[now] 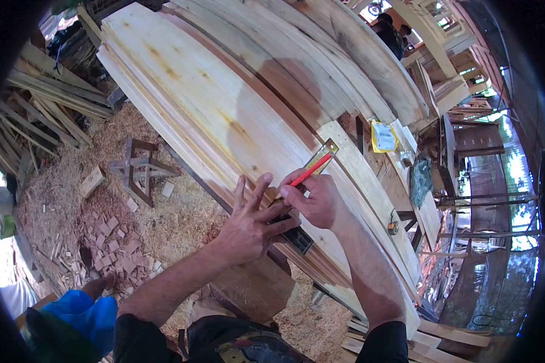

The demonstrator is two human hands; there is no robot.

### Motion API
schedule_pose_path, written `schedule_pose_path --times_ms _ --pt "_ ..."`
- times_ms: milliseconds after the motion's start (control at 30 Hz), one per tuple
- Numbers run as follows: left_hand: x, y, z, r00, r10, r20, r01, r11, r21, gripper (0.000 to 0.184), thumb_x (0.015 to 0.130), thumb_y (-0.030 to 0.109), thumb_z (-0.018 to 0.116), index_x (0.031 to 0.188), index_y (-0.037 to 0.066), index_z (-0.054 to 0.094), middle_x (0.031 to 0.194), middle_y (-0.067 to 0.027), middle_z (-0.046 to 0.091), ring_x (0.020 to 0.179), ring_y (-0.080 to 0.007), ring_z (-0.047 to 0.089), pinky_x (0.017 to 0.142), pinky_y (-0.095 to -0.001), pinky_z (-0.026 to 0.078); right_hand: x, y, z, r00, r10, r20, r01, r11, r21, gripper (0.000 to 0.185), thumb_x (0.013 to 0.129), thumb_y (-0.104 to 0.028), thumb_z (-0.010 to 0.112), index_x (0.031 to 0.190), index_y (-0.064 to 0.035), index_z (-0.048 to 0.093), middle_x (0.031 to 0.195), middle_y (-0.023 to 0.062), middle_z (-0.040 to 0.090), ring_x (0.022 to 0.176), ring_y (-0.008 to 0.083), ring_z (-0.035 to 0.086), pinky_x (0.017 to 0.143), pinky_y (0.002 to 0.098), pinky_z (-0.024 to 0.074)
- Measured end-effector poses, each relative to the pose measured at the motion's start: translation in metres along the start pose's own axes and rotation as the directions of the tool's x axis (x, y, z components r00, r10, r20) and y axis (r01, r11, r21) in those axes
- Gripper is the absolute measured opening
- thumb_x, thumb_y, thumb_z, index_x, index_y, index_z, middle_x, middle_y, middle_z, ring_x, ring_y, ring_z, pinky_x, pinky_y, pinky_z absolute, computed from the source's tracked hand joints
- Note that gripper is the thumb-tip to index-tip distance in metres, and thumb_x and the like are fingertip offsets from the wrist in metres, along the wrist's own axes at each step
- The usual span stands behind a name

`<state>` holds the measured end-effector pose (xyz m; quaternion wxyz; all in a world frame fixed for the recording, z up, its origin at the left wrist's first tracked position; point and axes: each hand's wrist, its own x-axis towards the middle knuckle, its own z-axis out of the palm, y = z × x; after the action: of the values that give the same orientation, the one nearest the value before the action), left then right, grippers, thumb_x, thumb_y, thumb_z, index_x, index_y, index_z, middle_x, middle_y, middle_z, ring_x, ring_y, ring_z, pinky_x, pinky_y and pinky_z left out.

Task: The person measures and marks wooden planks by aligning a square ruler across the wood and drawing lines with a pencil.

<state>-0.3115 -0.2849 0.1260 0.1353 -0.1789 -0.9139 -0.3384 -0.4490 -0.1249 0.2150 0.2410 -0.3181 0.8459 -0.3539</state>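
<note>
A long pale wooden plank lies on top of a stack, and a try square rests across it. The square's metal blade points away from me, and its dark stock sits at the plank's near edge. My left hand holds the square there, some fingers on the stock and others stretched over the wood. My right hand is closed around a red pencil, held along the blade. The pencil's tip is near my left fingertips; I cannot tell whether it touches the wood.
More boards lie beyond the plank. A yellow-and-white packet and a tape measure are at the right. A wooden trestle stands on the shavings-covered floor, near scattered offcuts. A person is in the background.
</note>
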Motion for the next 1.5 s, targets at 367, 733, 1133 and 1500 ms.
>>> schedule_pose_path --times_ms 367,733,1133,1500 --pt "0.003 0.004 -0.006 0.999 -0.025 0.031 0.026 0.999 -0.026 0.053 0.081 0.025 0.083 0.131 0.036 0.075 0.159 0.006 0.054 0.163 -0.0442 0.016 0.122 -0.0847 0.011 0.01 0.02 -0.019 0.982 -0.136 -0.13 0.112 0.978 -0.175 0.018 0.099 -0.019 0.071 0.103 -0.0017 0.072 0.079 0.0144 0.072 0.071 0.0233 0.072 0.068 0.0376 0.0579" --pt "0.005 0.007 -0.008 1.0 -0.02 -0.011 0.02 1.0 0.006 0.053 0.078 0.013 0.077 0.126 0.034 0.078 0.159 0.0082 0.055 0.16 -0.0478 0.022 0.124 -0.0807 0.014 0.034 0.049 -0.056 0.929 -0.194 -0.315 0.078 0.935 -0.346 0.012 0.095 -0.014 0.072 0.098 -0.0031 0.07 0.078 0.0181 0.072 0.069 0.0352 0.072 0.063 0.0424 0.0562" --pt "0.004 0.007 -0.008 1.0 -0.024 -0.006 0.023 0.999 -0.044 0.047 0.082 0.013 0.077 0.126 0.031 0.078 0.156 0.0052 0.054 0.16 -0.0452 0.02 0.123 -0.0829 0.013 0.035 0.053 -0.057 0.921 -0.212 -0.328 0.042 0.888 -0.457 0.014 0.095 -0.015 0.071 0.098 -0.0021 0.07 0.083 0.0197 0.073 0.078 0.04 0.072 0.07 0.047 0.0576" --pt "0.003 0.005 -0.006 1.0 -0.019 -0.005 0.018 0.998 -0.058 0.049 0.083 0.016 0.079 0.129 0.031 0.077 0.156 0.0047 0.056 0.162 -0.044 0.017 0.124 -0.0828 0.011 0.027 0.035 -0.044 0.951 -0.169 -0.261 0.05 0.912 -0.408 0.014 0.096 -0.017 0.07 0.097 -0.0031 0.071 0.081 0.0203 0.072 0.076 0.0397 0.072 0.068 0.0471 0.0574"
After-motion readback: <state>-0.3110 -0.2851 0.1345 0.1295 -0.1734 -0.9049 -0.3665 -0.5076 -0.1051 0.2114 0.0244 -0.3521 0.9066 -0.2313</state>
